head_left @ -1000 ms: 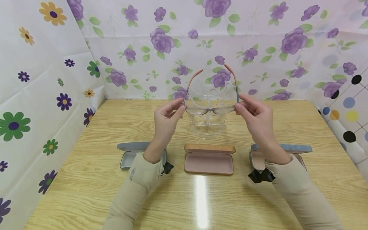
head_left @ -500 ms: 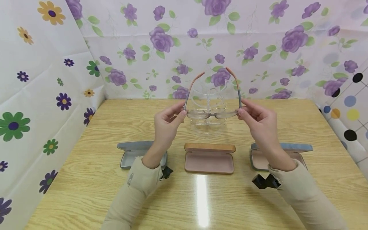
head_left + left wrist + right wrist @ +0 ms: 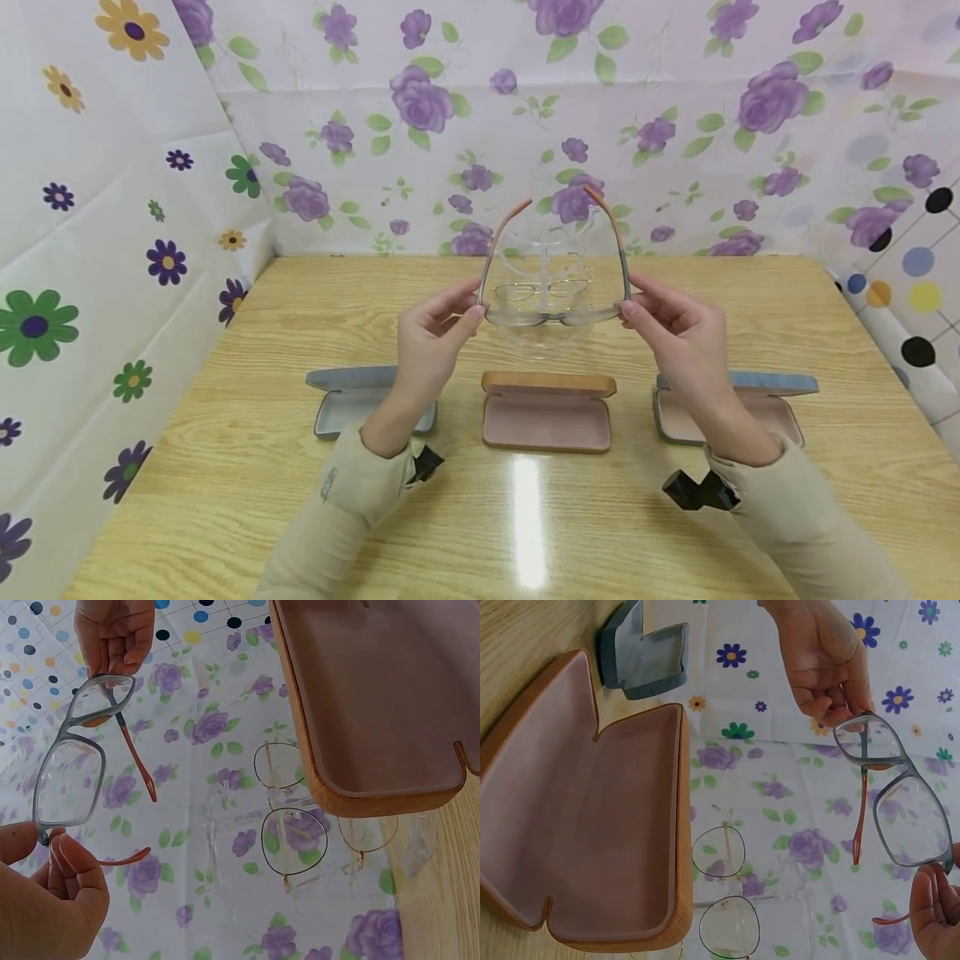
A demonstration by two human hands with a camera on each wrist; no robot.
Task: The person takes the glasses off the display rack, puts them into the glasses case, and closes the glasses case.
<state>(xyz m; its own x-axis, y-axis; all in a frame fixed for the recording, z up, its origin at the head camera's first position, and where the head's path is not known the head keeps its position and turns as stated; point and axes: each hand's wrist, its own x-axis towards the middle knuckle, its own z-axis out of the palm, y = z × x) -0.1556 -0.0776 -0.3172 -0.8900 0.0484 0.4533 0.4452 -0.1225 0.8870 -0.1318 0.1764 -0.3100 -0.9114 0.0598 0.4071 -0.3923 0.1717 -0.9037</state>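
Note:
A pair of eyeglasses (image 3: 553, 317) with a grey-blue front and orange temple tips is held level above the table, temples unfolded and pointing away. My left hand (image 3: 435, 335) pinches its left hinge corner between thumb and fingers. At the opposite corner, my right hand (image 3: 686, 343) grips in the same way. Behind the eyeglasses stands a clear display stand (image 3: 544, 260) bearing thin-rimmed glasses (image 3: 327, 838). Below them, an orange-brown glasses case (image 3: 547, 384) lies with its lid up, its pink lining bare.
A grey-blue case (image 3: 351, 380) with its lid up sits to the left, partly behind my left forearm. On the right, a blue-lidded case (image 3: 780, 384) stands raised-lid, partly covered by my right wrist. Flowered sheets (image 3: 495, 133) rise behind the wooden table (image 3: 247, 500).
Both hands have lowered the eyeglasses and drawn them slightly nearer, so more of the display stand shows above the lenses. The cases and stand have stayed put.

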